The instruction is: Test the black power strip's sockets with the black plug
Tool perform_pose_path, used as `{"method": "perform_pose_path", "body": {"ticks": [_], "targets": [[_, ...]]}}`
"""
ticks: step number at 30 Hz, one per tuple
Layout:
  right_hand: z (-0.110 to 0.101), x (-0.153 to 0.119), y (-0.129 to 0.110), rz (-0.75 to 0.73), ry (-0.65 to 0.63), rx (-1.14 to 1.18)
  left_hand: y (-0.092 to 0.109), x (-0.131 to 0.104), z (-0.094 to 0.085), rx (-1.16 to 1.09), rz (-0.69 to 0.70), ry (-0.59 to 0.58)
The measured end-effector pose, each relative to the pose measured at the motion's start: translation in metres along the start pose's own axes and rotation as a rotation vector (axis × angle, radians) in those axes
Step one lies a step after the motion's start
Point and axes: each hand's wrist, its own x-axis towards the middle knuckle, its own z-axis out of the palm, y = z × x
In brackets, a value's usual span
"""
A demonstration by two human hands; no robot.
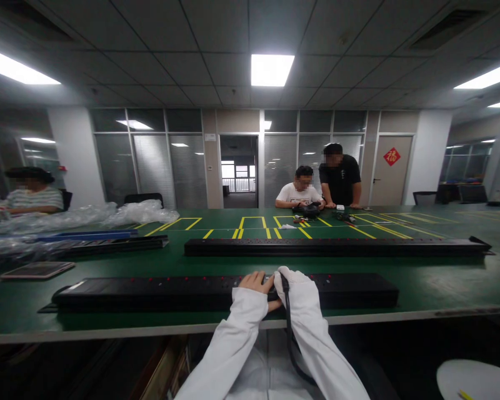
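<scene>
A long black power strip (150, 293) with a row of small red dots along its top lies crosswise near the table's front edge. My bare left hand (256, 282) rests on its middle, fingers over the top and thumb against the front side. Close beside it, my right hand (291, 278) in a white glove is closed around the end of a black cable (289, 316) at the strip's top. The cable hangs down over my right sleeve toward my lap. My hands hide the cable's tip, so I cannot see whether it is plugged in.
A second black power strip (337, 247) lies farther back. To the left are a tablet-like flat object (37, 270), dark and blue rails (120, 240) and clear plastic wrap (141, 213). Yellow lines mark the green tabletop (216, 265). Two people work across the table, another at far left.
</scene>
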Motion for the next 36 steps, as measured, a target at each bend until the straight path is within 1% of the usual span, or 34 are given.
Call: {"method": "perform_pose_path", "body": {"ticks": [2, 6, 11, 14, 20, 27, 32, 36], "targets": [[0.002, -0.001, 0.0, -0.004, 0.02, -0.009, 0.001, 0.0, -0.002, -0.001, -0.002, -0.001], [0.007, 0.001, 0.003, -0.012, 0.015, -0.034, 0.002, -0.001, -0.004, -0.021, -0.008, 0.0], [0.012, 0.001, 0.005, -0.013, -0.002, -0.023, 0.003, 0.003, -0.003, -0.019, -0.05, -0.055], [0.01, 0.0, 0.003, -0.014, 0.007, -0.013, 0.005, 0.004, -0.002, -0.011, -0.068, -0.068], [0.001, 0.001, 0.0, -0.007, -0.02, 0.015, 0.004, 0.001, 0.003, -0.027, -0.079, -0.027], [0.004, 0.004, 0.003, -0.043, -0.024, 0.011, 0.004, 0.002, 0.007, -0.018, -0.096, -0.004], [0.0, 0.006, -0.001, 0.017, -0.049, -0.022, 0.005, 0.002, 0.003, -0.024, -0.093, 0.001], [-0.005, 0.0, -0.007, 0.055, -0.022, -0.01, 0.006, 0.001, 0.001, -0.012, -0.098, -0.01]]}}
